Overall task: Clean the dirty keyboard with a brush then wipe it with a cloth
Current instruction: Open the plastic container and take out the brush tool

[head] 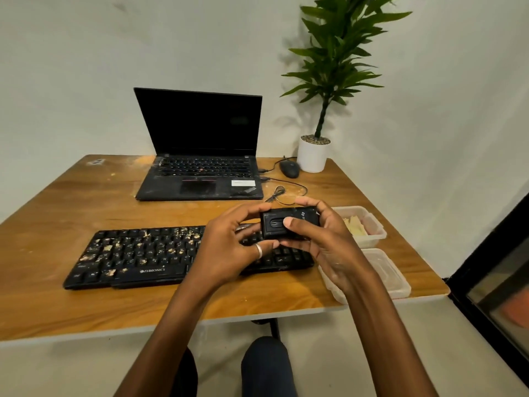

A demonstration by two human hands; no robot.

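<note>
Above the right end of the keyboard, both hands hold a small black case clear of the keys. The left hand grips its left end. The right hand grips the right end, with the thumb pressed on a sliding catch, presumably to open the case and free a brush. The keyboard lies flat near the front of the table. Pale crumbs are scattered over its left and middle keys.
</note>
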